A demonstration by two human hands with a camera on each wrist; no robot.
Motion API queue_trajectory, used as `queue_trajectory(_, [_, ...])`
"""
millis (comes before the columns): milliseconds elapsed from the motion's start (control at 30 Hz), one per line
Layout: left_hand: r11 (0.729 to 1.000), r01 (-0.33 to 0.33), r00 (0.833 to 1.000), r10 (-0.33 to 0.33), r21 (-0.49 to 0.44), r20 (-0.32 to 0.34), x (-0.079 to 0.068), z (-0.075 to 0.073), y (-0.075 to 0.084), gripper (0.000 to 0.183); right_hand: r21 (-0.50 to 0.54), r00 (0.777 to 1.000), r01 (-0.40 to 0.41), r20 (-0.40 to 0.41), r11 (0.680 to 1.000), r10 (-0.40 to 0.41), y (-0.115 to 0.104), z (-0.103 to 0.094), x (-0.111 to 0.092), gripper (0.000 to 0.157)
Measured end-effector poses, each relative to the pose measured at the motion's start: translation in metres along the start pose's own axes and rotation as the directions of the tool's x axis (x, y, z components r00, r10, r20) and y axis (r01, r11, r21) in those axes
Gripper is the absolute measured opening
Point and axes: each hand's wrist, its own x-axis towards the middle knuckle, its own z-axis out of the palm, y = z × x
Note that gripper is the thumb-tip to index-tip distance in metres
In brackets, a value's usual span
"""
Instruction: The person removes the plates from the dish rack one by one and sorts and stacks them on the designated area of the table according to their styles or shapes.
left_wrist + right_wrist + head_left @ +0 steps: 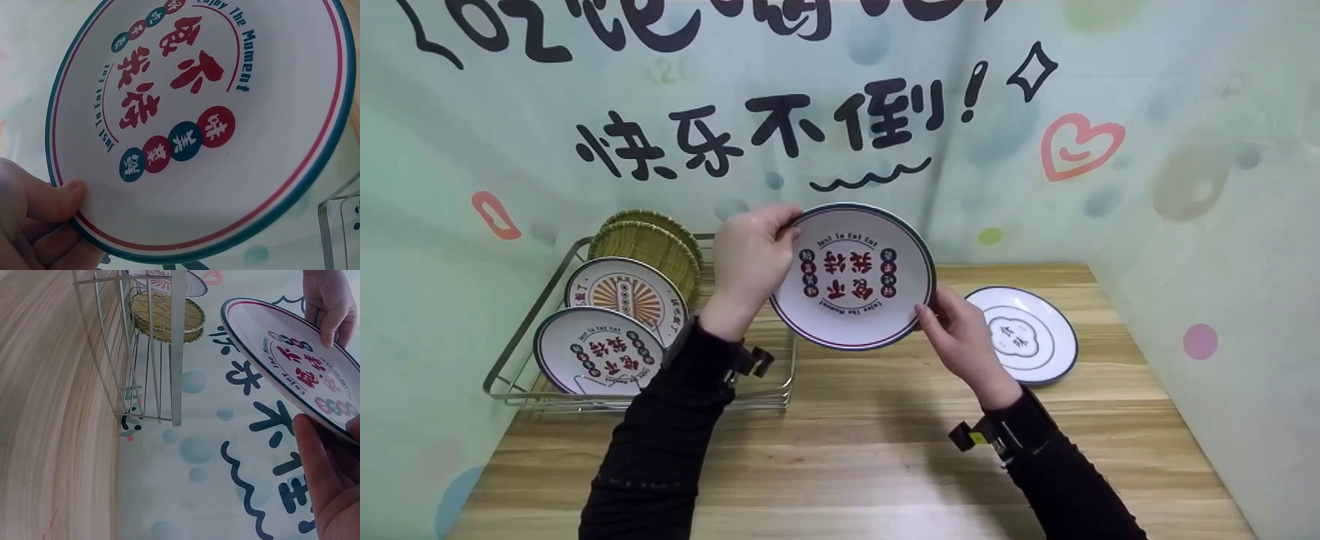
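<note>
A round white plate [851, 315] with a dark rim and red and dark lettering is held up above the tabletop, tilted toward the head camera. At its upper left edge, my left hand [754, 259] pinches the rim, the thumb [70, 194] lying over the printed face. My right hand [960, 337] grips the lower right edge, with fingers behind the plate. Behind the right hand, another white plate [1046, 356] with a blue rim lies on the table, partly covered by that hand.
To the left, a metal wire rack [177, 354] holds a matching lettered plate [562, 352], a plate with an orange sunburst [596, 289], and round woven trays [641, 244] standing at the back. A printed cloth backdrop [997, 217] rises behind the wooden table [840, 465].
</note>
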Motion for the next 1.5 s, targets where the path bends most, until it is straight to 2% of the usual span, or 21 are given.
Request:
queue_trajectory(133, [1.0, 0.01, 1.0, -0.01, -0.005, 0.029, -0.002, 0.002, 0.0, 0.014, 0.027, 1.0, -0.018, -0.013, 0.999, 0.018, 0.001, -0.003, -0.002, 0.02])
queue_trajectory(333, [0.999, 0.037, 0.996, -0.037, -0.001, 0.086, -0.003, 0.002, 0.001, 0.017, 0.126, 0.995, -0.1, 0.001, 0.987, 0.101, 0.007, -0.009, -0.003, 0.02])
queue_trajectory(667, [0.999, 0.022, 0.988, -0.025, 0.025, 0.155, -0.007, 0.006, 0.001, 0.018, 0.201, 0.973, -0.23, 0.016, 0.952, 0.231, 0.01, -0.015, -0.006, 0.02])
queue_trajectory(867, [1.0, 0.021, 0.981, -0.024, 0.021, 0.194, -0.01, 0.005, 0.0, 0.029, 0.196, 0.965, -0.258, 0.018, 0.946, 0.26, 0.016, -0.019, -0.008, 0.019])
queue_trajectory(1167, [0.995, 0.095, 0.959, -0.102, 0.037, 0.265, -0.016, 0.001, -0.003, 0.053, 0.202, 0.956, -0.288, 0.015, 0.936, 0.291, 0.022, -0.025, -0.009, 0.026])
queue_trajectory(1333, [0.994, 0.103, 0.949, -0.11, 0.04, 0.296, -0.021, 0.0, -0.006, 0.057, 0.21, 0.949, -0.313, 0.018, 0.927, 0.316, 0.025, -0.028, -0.011, 0.027])
queue_trajectory(1500, [0.993, 0.103, 0.937, -0.118, 0.063, 0.329, -0.025, -0.002, -0.011, 0.06, 0.147, 0.948, -0.314, 0.003, 0.938, 0.317, 0.031, -0.034, -0.013, 0.022])
